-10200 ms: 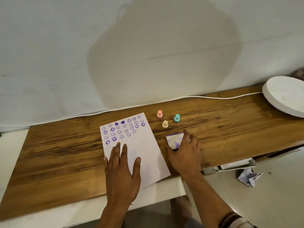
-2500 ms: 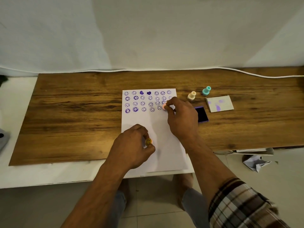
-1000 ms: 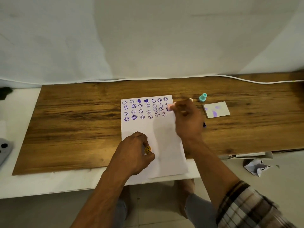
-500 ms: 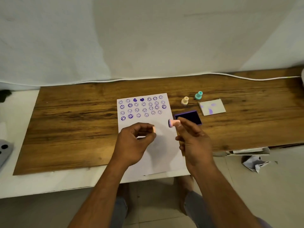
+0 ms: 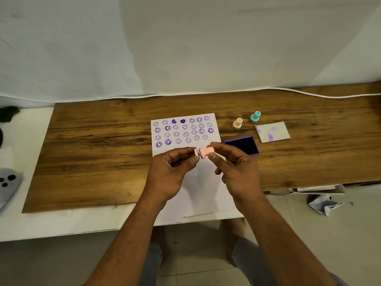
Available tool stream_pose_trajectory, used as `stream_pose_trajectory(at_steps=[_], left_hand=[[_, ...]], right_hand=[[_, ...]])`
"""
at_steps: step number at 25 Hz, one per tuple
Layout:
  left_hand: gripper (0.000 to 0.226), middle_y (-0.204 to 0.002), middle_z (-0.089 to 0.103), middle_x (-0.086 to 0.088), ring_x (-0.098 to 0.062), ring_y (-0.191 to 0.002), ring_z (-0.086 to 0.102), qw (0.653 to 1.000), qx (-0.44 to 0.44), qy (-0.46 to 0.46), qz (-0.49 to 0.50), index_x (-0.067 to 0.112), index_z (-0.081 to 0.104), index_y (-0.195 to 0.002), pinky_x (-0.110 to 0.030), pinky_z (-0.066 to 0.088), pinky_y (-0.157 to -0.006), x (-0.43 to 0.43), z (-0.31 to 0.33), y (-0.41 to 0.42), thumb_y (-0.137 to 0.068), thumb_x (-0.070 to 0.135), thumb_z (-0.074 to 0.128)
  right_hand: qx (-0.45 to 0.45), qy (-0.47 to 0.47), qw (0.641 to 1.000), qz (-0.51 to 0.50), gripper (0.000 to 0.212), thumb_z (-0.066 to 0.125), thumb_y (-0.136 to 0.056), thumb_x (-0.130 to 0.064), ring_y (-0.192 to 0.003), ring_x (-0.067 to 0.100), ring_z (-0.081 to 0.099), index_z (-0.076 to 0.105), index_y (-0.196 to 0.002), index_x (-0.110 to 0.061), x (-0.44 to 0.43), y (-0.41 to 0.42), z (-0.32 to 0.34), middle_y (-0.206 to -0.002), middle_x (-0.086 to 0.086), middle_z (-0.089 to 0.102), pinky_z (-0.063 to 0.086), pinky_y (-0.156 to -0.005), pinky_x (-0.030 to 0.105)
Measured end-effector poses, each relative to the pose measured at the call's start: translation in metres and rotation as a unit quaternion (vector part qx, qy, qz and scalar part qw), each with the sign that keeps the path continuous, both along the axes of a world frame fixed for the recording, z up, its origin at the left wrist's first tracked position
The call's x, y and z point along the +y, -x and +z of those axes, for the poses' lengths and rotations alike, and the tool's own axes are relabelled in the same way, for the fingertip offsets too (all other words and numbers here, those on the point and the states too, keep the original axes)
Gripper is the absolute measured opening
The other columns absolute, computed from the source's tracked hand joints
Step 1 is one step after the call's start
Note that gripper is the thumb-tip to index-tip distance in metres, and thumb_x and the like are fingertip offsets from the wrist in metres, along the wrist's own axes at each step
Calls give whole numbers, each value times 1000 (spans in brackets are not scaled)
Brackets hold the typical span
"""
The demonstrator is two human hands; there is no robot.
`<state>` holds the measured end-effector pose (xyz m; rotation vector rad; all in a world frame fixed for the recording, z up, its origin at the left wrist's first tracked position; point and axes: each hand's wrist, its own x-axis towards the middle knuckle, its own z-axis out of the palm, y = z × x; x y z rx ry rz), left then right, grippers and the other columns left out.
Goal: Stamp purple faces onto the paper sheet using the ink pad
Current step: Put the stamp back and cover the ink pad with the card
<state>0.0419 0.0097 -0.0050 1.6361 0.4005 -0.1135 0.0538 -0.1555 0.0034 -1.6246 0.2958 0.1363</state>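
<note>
Both hands are up in the air above the paper sheet [image 5: 186, 129], close together over its middle. The right hand [image 5: 237, 170] pinches a small pink stamp [image 5: 206, 152] between thumb and fingers, lying on its side with its purple inked end facing left. The left hand [image 5: 171, 172] pinches a little pink cap [image 5: 196, 152] with its thumb and first finger, right at that inked end — the two pieces are almost touching, and it is hard to see if they really meet.

The paper lies on the wooden worktop [image 5: 99, 145], with its near end sticking out over the front edge. Rows of purple faces [image 5: 183, 132] fill its far end, and there are two dark purple hearts in the top row. The rest of the sheet is blank.

The ink pad [image 5: 242, 145] sits open on the worktop just beside the right edge of the paper, dark purple inside. Behind it, toward the back edge, stand a cream stamp [image 5: 237, 123] and a teal stamp [image 5: 255, 117], near each other. To the right of the pad lies its white lid [image 5: 272, 132] with purple smudges on it.

A white cord [image 5: 309, 94] runs along the back edge. A crumpled paper [image 5: 323, 204] lies on the floor at the right.
</note>
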Motion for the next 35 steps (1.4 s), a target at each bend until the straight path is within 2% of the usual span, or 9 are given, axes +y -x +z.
stream_pose_trajectory(at_steps=[4, 10, 13, 18, 22, 26, 28, 31, 35], left_hand=[[35, -124, 77, 9, -12, -115, 72, 1000, -1, 10, -8, 23, 79, -119, -48, 59, -101, 1, -2, 0, -85, 16, 82], [33, -118, 78, 15, -11, -109, 74, 1000, 2, 14, -13, 23, 80, -117, -43, 63, -95, -1, -2, 0, -85, 15, 82], [30, -113, 78, 20, -12, -104, 76, 1000, 6, 18, -14, 23, 80, -114, -40, 64, -91, -2, -1, 0, -85, 15, 81], [32, -122, 78, 3, -21, -105, 77, 1000, -2, 9, -9, 13, 79, -119, -47, 63, -92, -6, -4, 1, -87, 12, 79], [34, -125, 76, 4, -16, -112, 72, 999, -14, -38, -14, 15, 78, -120, -47, 61, -98, -8, -3, 2, -86, 14, 79], [40, -120, 72, 19, 10, -97, 67, 992, -34, -124, -8, 27, 75, -125, -24, 56, -96, -10, 1, 2, -85, 28, 80], [44, -121, 74, 15, 6, -97, 68, 989, -37, -144, 1, 28, 72, -130, -23, 55, -95, -12, 2, 2, -86, 29, 79], [39, -123, 77, 3, -11, -105, 72, 981, -44, -187, -12, 21, 72, -130, -40, 59, -101, -13, 1, 6, -91, 23, 76], [34, -119, 78, 1, -15, -102, 73, 975, -40, -217, -13, 20, 73, -127, -45, 60, -98, -6, 0, 8, -94, 20, 74]], right_hand=[[-5, 6, 1000, 16, 27, 79, -74, -43, -75, 8, 69, 77, -100, -50, -2, 0, -1, -106, -28, 75, 51, -54, 13], [4, 0, 999, 37, 25, 80, -74, -43, -74, -1, 67, 77, -92, -59, -5, -3, 0, -105, -30, 75, 51, -54, 13], [-3, 10, 999, 53, 25, 80, -73, -44, -79, 3, 69, 77, -92, -60, -8, -4, -2, -103, -33, 74, 51, -55, 13], [-12, 25, 998, 62, 27, 79, -72, -46, -92, 2, 70, 75, -98, -54, -10, -6, -7, -99, -38, 72, 54, -59, 14], [-6, 13, 998, 57, 27, 78, -71, -44, -97, -3, 70, 74, -97, -51, -10, -5, -7, -95, -36, 74, 55, -61, 13], [3, 16, 999, 28, 25, 83, -81, -30, -101, -3, 71, 76, -99, -46, -8, -9, -6, -96, -31, 76, 60, -75, 19], [-29, 99, 994, -28, 26, 84, -85, -26, -96, -2, 71, 77, -105, -39, -17, -21, -5, -97, -27, 76, 59, -79, 20], [-79, 265, 957, -83, 21, 80, -90, -32, -82, 0, 67, 76, -111, -31, -36, -55, -4, -95, -26, 71, 58, -77, 26], [-113, 450, 886, -21, 18, 75, -92, -30, -79, 9, 61, 75, -110, -26, -37, -87, -15, -98, -8, 77, 60, -70, 33]])
